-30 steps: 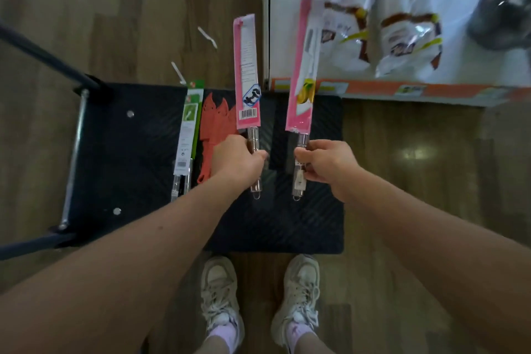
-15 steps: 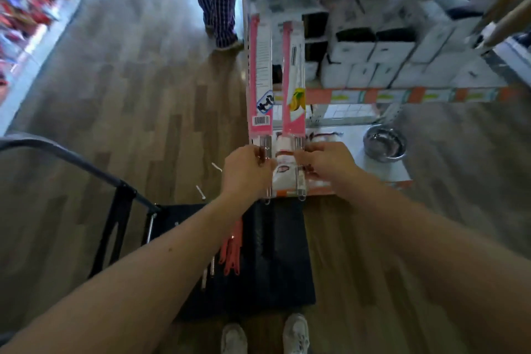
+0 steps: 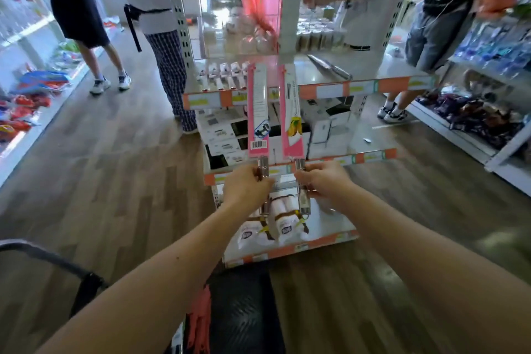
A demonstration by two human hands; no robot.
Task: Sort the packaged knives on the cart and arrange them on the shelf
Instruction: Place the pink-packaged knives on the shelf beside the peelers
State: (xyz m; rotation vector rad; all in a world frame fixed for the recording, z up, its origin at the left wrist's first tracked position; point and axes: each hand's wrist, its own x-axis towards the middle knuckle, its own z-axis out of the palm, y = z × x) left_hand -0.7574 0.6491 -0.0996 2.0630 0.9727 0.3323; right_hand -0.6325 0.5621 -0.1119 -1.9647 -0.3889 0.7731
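While each of the hands holds one packaged knife by its metal handle, the shelf (image 3: 359, 87) stands straight ahead of them, beyond the cart (image 3: 244, 313) at the person's feet. The left hand (image 3: 248, 184) has its fingers curled round the handle of the left knife (image 3: 258, 112), whose pink card shows its barcode side. The right hand (image 3: 323, 181) grips the handle of the right knife (image 3: 290, 112), whose card shows a yellow fruit picture. Both knives stand upright with tips up and long axes parallel, side by side but not touching.

Placing them likely means tipping those upright axes forward onto a tier. Neither hand looks clearly nearer the shelf; they sit level, with the left on the side of the small packs.

The top tier carries a row of small packs (image 3: 224, 75) at the left and a bare steel tool (image 3: 330, 68) lying slanted at the right. White boxes (image 3: 324, 126) fill the middle tier, and white bags (image 3: 277, 224) lie on the bottom one. On the cart, red packs (image 3: 201, 316) lie at the left edge, probably more knives to sort. Other people stand around the shelf.
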